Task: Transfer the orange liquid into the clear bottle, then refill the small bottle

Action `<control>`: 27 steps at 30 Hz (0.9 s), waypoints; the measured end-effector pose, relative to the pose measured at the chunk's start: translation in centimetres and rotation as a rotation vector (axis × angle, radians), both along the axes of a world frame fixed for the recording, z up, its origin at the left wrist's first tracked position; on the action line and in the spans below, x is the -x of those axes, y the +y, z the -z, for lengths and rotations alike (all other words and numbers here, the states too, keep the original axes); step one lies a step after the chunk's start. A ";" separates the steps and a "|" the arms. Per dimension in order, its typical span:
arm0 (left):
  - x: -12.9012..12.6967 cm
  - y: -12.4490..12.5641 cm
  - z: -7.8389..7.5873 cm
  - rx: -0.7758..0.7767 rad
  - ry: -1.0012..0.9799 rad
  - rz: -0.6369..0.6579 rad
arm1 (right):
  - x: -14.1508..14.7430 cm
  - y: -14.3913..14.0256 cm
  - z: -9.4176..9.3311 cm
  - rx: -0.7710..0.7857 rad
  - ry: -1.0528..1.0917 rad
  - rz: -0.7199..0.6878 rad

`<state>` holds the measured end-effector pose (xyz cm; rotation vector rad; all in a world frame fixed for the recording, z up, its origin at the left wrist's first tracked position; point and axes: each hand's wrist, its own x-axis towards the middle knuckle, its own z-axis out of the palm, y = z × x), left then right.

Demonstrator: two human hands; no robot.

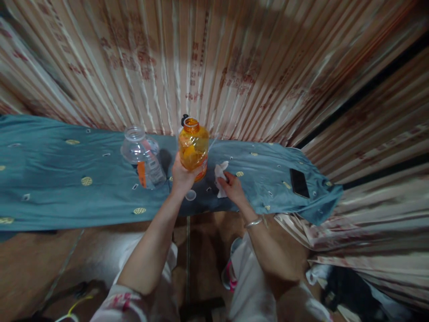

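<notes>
Left hand (182, 177) wrapped around the lower part of an orange bottle (193, 147), upright, cap off, lifted just above the teal cloth (50, 179). Label on it not readable. Right hand (232, 187) just right of the bottle, fingers pinched on a crumpled white tissue (220, 174) against the cloth. Clear bottle (143, 158) left of the left hand, open, orange label strip, text too small to read. Small clear cap (190, 195) right below the left hand. Black phone (299, 183) well right of the right hand. Reddish print on curtain (234, 67) behind, blurred.
</notes>
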<state>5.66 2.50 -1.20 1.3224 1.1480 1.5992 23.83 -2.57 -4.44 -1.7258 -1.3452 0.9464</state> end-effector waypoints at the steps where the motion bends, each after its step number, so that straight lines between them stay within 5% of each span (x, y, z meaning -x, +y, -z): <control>1: 0.1 0.0 0.0 0.000 0.005 -0.006 | 0.1 -0.2 -0.2 -0.040 -0.078 0.000; 9: 0.9 -0.3 -0.1 0.000 0.011 -0.009 | 2.5 -0.8 0.5 -0.175 -0.491 -0.118; 18: 1.7 -0.5 -0.4 0.012 0.007 -0.013 | 2.5 -0.6 0.5 -0.256 -0.621 -0.179; 27: 2.2 -0.6 0.3 0.027 0.060 -0.005 | 2.2 7.9 -1.2 -0.310 -0.676 -0.255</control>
